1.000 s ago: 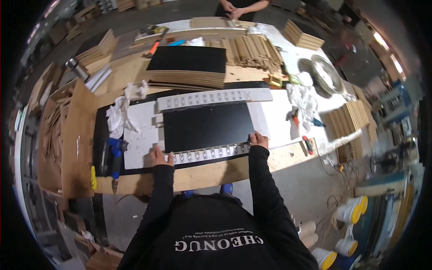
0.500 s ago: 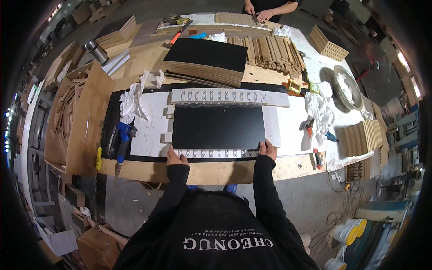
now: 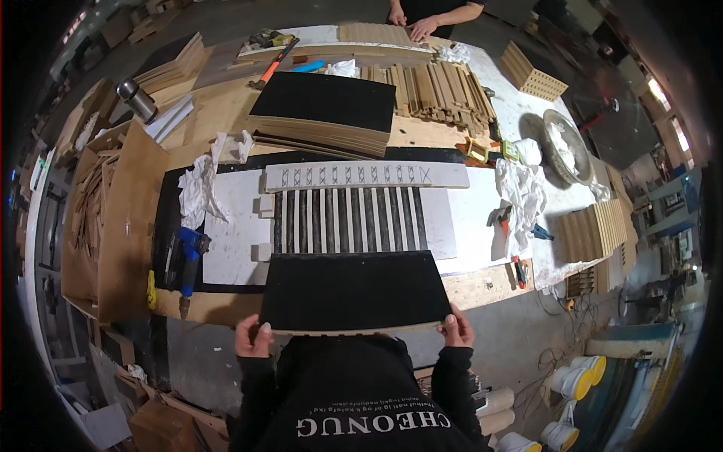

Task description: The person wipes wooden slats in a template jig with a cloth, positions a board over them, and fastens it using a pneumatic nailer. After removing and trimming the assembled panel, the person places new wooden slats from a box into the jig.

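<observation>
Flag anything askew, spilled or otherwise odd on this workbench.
The wooden strips right of the black-topped stack look askew: they lie at differing angles, their ends uneven. I see no obvious spill.

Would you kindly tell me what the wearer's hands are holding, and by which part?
A black board, held by its two near corners: the left hand grips the left one, the right hand the right.
</observation>
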{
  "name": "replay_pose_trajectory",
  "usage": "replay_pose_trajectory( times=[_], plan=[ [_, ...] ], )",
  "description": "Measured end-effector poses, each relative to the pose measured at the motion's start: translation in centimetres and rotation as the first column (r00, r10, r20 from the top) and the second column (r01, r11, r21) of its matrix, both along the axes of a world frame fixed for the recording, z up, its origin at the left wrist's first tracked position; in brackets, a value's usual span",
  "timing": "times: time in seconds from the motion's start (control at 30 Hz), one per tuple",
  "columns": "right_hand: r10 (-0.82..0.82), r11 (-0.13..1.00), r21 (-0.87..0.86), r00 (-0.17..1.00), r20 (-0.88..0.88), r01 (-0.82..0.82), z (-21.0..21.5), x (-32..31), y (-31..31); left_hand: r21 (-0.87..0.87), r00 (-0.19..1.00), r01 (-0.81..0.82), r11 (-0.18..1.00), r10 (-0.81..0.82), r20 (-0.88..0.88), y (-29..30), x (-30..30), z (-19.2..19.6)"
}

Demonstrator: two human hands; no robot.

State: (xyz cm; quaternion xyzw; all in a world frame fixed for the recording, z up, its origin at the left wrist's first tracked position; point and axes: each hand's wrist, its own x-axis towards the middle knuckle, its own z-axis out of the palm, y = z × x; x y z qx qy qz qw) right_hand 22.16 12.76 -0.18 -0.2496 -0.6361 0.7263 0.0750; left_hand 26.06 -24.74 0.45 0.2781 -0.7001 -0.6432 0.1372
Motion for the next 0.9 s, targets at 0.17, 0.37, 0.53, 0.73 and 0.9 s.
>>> replay_pose_trajectory(
  times=[0.17,0.37,0.53,0.73,0.9],
  plan=[
    [0.475,0.712,0.661,0.856,-0.205,-0.237,-0.2,-10.7,1.4,-0.313,0.869,0.319,0.895,-0.408,-0.281,-5.0,-10.6,-2.0],
    [0.369,0.911,0.234,0.925,-0.091,-0.340,1.2,-17.0,-2.1,-0.101,0.852,0.454,0.885,-0.464,-0.243,-4.0,-18.7,-3.8],
    [0.354,0.910,-0.028,0.812,-0.464,-0.413,8.7,-12.0,-3.0,0.140,0.915,0.268,0.953,-0.206,-0.348,-3.8,-17.0,-1.7],
    [0.435,0.888,0.076,0.773,-0.462,-0.454,9.3,-10.1,-1.6,0.239,0.910,0.312,0.920,-0.216,-0.354,-4.2,-16.5,-0.1],
    [0.288,0.950,0.008,0.864,-0.413,-0.313,6.1,-10.0,0.8,0.003,0.702,0.607,0.795,-0.535,-0.470,-1.8,-14.5,6.7]
  ],
)
